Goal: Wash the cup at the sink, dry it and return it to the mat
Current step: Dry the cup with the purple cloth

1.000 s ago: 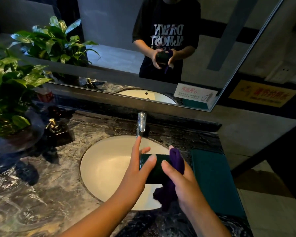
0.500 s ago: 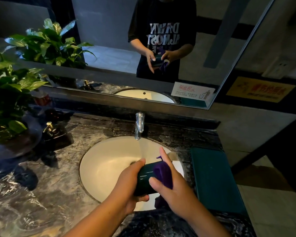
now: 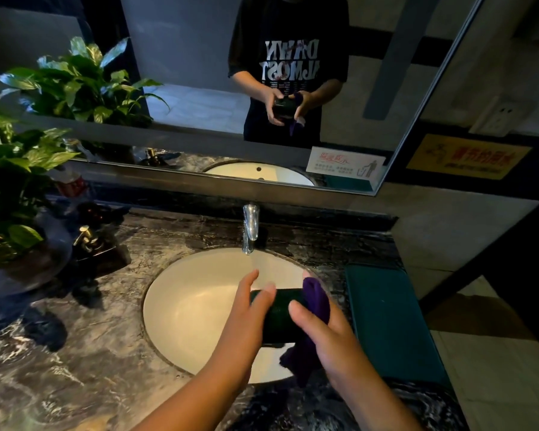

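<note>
Head view: a person is standing at a dark marble table (image 3: 75, 353) with an oval white sink (image 3: 193, 309) set into it. Both hands are meeting over the right part of the basin, below the chrome faucet (image 3: 250, 228).

The left hand (image 3: 246, 318) is holding a dark green cup (image 3: 277, 318) on its side. Its fingers are reaching over the far side and its thumb is lying on the near side, so this grip is clamped on the cup. The right hand (image 3: 327, 334) is pinching a purple cloth (image 3: 316, 298) against the cup's right end, with the thumb pressing on the cup's near side. The cloth is bunching over the fingers and hanging down under the palm, so this grip is closed on the cloth. The cup is hovering above the basin, touching neither sink nor table.

A teal mat (image 3: 389, 321) is lying on the table just right of the sink, with nothing on it. A leafy plant (image 3: 13, 181) and a brass-topped soap dispenser (image 3: 87, 241) are standing at the left. The mirror (image 3: 184, 57) behind is reflecting the person's 2 hands round the cup and cloth.
</note>
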### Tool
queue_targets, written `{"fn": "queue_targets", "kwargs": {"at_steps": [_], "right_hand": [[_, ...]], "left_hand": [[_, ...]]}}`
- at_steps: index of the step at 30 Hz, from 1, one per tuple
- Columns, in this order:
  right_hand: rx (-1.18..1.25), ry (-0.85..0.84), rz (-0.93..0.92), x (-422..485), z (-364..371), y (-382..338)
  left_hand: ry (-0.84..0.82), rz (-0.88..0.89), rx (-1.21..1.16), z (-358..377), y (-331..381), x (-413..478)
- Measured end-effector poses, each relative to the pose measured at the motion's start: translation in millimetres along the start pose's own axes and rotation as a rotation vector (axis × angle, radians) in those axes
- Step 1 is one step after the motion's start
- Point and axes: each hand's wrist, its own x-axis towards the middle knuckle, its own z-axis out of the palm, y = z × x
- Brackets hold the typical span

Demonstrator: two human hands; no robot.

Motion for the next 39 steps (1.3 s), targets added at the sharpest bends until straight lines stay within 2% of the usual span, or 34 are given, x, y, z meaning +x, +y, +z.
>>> {"fn": "queue_targets", "kwargs": {"at_steps": [2, 4, 6, 8, 9, 11, 15, 17, 18, 21, 24, 26, 30, 34, 39], "right_hand": [[-0.235, -0.076, -0.075, -3, -2, -3], [-0.391, -0.141, -0.105, -3, -6, 1], [-0.436, -0.166, -0.111, -2, -9, 10], [-0.411, -0.163, -0.108, -4, -9, 14], [-0.370, -0.157, -0.092, -4, -8, 15], [-0.219, -0.127, -0.030, -6, -4, 14], [0.330, -0.018, 0.199, -3, -4, 24], [0.488, -0.022, 0.274, -5, -2, 23], [0.531, -0.026, 0.303, -6, -1, 23], [0.633, 0.005, 0.331, -9, -3, 25], [0.733, 0.025, 0.288, -11, -8, 26], [0.795, 0.052, 0.236, -12, -15, 28], [0.920, 0.108, 0.172, -16, -27, 38], [0.960, 0.144, 0.159, -22, -41, 49], [0.972, 0.278, 0.212, -30, -64, 71]], "left_hand": [[-0.065, -0.315, -0.188, -3, 2, 2], [-0.113, -0.544, -0.282, -9, 5, -1], [-0.104, -0.627, -0.310, -13, 3, -4], [-0.083, -0.594, -0.272, -13, 0, -4], [-0.064, -0.511, -0.230, -11, -3, -4], [0.022, -0.197, -0.072, -6, -12, -6], [0.026, 0.408, 0.479, -13, -24, -10], [-0.016, 0.575, 0.640, -21, -27, -9], [-0.039, 0.595, 0.640, -23, -27, -9], [-0.035, 0.427, 0.348, -25, -26, -12], [0.145, 0.194, 0.057, -27, -24, -13], [0.202, 0.055, -0.187, -33, -25, -12], [0.175, -0.166, -0.557, -47, -26, -17], [0.165, -0.299, -0.684, -55, -34, -22], [0.142, -0.337, -0.717, -54, -42, -21]]}}
